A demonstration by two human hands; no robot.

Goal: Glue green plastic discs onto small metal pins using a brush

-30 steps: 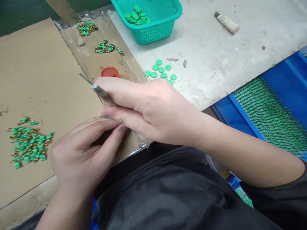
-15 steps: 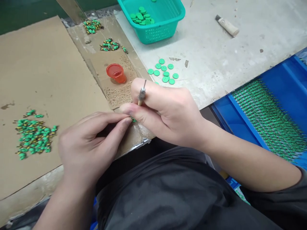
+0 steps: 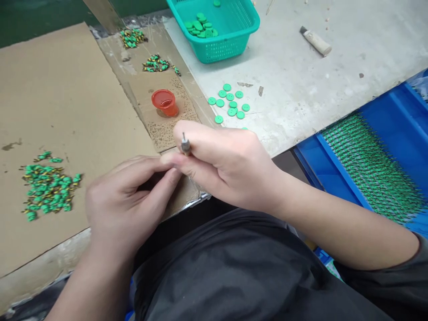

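My right hand point(image 3: 227, 165) is closed around a thin pointed tool point(image 3: 185, 144), whose metal tip sticks up between thumb and forefinger. My left hand point(image 3: 123, 205) is pinched shut with its fingertips against the right hand's fingertips; whatever small piece they hold is hidden. Both hands hover over the front edge of the cardboard sheet point(image 3: 67, 102). A small orange cup point(image 3: 165, 102) stands just beyond them. Loose green buttons point(image 3: 230, 102) lie on the grey tabletop point(image 3: 301, 76) behind my right hand.
A pile of small green and yellow pieces point(image 3: 47, 186) lies left on the cardboard, with two smaller piles point(image 3: 155, 63) farther back. A teal basket point(image 3: 217, 26) holds green buttons. A blue tray point(image 3: 374, 165) of green parts sits at right. A small tube point(image 3: 314, 41) lies at the back.
The tool in my right hand has swung from pointing left to tip-up, and the hand drew slightly back. The orange cup is now uncovered. My left fingertips stay pinched against the right hand.
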